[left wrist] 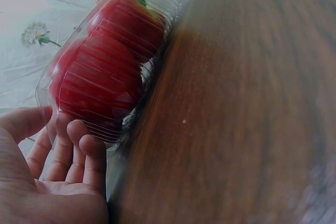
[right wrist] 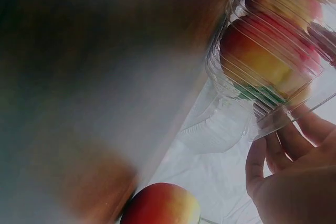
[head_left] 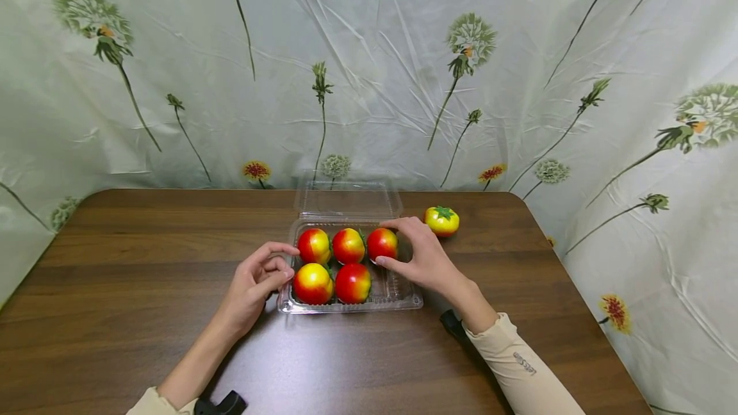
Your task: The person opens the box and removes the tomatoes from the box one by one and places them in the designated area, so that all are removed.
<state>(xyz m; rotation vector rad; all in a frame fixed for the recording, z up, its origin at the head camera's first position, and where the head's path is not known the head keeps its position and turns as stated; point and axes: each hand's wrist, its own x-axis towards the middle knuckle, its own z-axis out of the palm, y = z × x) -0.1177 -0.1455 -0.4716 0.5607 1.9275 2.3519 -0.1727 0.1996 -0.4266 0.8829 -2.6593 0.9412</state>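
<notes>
A clear plastic box (head_left: 398,303) stands on the table, its lid (head_left: 348,200) hinged back behind it. Inside lie several red-and-yellow tomatoes (head_left: 314,284), three in the back row and two in front. My left hand (head_left: 254,284) holds the box's left end by the rim, thumb above and fingers below. Across the box, my right hand (head_left: 423,255) reaches over the right wall. Its thumb and index finger hold the back-right tomato (head_left: 382,244) from two sides. Another tomato (head_left: 442,221), yellower with a green calyx, sits on the table behind the right hand.
The brown wooden table (head_left: 144,287) ends at a curtain (head_left: 392,82) printed with dandelions, just behind the open lid. In the box, the front-right corner holds no tomato. Black straps (head_left: 452,324) circle both wrists.
</notes>
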